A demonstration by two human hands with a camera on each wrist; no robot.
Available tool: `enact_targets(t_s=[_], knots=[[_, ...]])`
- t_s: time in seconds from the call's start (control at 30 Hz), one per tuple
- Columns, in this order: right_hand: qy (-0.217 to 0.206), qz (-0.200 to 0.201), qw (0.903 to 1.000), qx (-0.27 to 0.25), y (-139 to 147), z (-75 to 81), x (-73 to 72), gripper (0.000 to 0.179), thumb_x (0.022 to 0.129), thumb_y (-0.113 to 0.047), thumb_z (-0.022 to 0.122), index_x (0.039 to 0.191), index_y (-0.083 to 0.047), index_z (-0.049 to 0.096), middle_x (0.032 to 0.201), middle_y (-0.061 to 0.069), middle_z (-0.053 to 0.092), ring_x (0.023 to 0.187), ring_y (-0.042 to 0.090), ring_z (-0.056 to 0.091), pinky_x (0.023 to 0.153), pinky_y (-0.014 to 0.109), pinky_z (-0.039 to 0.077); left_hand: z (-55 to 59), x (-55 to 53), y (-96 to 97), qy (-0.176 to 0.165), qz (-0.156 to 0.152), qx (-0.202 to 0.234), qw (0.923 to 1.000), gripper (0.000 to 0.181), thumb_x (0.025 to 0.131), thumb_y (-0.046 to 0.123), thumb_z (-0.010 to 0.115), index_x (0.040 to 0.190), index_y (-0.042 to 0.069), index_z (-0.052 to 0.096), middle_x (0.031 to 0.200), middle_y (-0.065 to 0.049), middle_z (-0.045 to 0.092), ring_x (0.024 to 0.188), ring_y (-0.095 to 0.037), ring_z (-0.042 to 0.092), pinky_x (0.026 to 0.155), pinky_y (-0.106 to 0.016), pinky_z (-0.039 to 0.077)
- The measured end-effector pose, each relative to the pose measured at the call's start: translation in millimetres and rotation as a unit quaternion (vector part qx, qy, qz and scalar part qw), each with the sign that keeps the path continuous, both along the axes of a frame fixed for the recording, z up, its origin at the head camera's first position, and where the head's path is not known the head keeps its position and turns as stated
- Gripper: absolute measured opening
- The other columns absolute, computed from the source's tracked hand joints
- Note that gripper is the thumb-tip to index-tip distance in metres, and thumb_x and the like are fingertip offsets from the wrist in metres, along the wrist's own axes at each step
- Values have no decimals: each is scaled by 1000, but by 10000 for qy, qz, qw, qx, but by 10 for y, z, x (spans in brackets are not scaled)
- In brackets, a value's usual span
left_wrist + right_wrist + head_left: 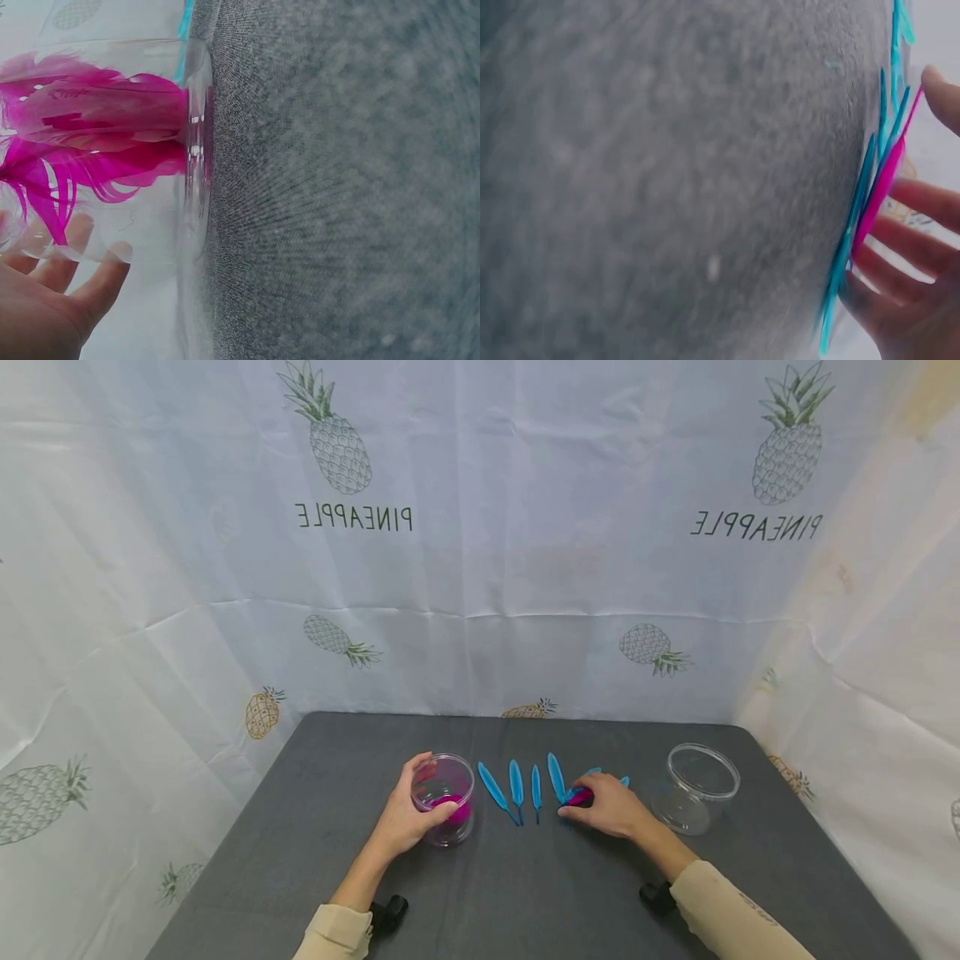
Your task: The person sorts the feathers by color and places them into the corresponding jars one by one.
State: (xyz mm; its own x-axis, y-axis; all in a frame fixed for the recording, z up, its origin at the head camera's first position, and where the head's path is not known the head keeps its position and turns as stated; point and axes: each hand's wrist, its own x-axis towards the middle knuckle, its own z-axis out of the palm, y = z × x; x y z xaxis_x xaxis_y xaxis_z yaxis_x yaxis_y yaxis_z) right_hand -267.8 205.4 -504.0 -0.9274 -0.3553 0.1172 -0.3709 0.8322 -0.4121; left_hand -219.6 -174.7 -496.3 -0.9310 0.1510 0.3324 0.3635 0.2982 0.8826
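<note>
My left hand [405, 818] grips a clear plastic jar [448, 837] on the left of the table, thumb across its near side. Several magenta feathers [97, 112] lie inside the jar. My right hand [613, 808] holds a single magenta feather [883, 180] low over the table; the thumb is at its quill tip and the other fingers lie along its vane. Under and beside that hand are blue feathers [855, 202], partly covered by it. To the left, a row of blue feathers [516, 781] lies spread out with quills toward me.
A second clear jar [703, 785] stands open at the right, just beyond my right wrist. Dark grey cloth covers the table [510, 893]. Behind and at both sides hangs a white curtain [510, 568] printed with pineapples. Black wrist devices [390, 914] show below both forearms.
</note>
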Motion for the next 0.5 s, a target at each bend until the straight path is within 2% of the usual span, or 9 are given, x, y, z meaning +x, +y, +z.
enact_targets(t_s=[0.17, 0.3, 0.5], knots=[[92, -147, 9997, 178, -75, 10, 0, 70, 80, -67, 74, 117, -7, 72, 110, 6, 68, 98, 24, 61, 76, 43, 56, 9, 4, 9, -13, 33, 35, 10000, 88, 81, 22, 84, 153, 10, 35, 148, -17, 49, 137, -39, 45, 110, -63, 38], [251, -167, 9993, 234, -99, -8, -10, 65, 81, -62, 75, 114, -7, 73, 109, 8, 68, 95, 24, 61, 73, 42, 55, 1, 6, 4, -16, 34, 25, 10000, 86, 82, 23, 84, 152, 14, 36, 148, -15, 50, 137, -37, 46, 109, -63, 39], [253, -30, 9997, 47, -71, -17, -15, 52, 86, -50, 73, 112, -5, 73, 111, 10, 68, 99, 27, 62, 78, 45, 55, -5, -4, -2, -10, 37, -27, 10000, 86, 83, 28, 83, 153, 15, 35, 148, -13, 50, 138, -36, 46, 110, -62, 39]])
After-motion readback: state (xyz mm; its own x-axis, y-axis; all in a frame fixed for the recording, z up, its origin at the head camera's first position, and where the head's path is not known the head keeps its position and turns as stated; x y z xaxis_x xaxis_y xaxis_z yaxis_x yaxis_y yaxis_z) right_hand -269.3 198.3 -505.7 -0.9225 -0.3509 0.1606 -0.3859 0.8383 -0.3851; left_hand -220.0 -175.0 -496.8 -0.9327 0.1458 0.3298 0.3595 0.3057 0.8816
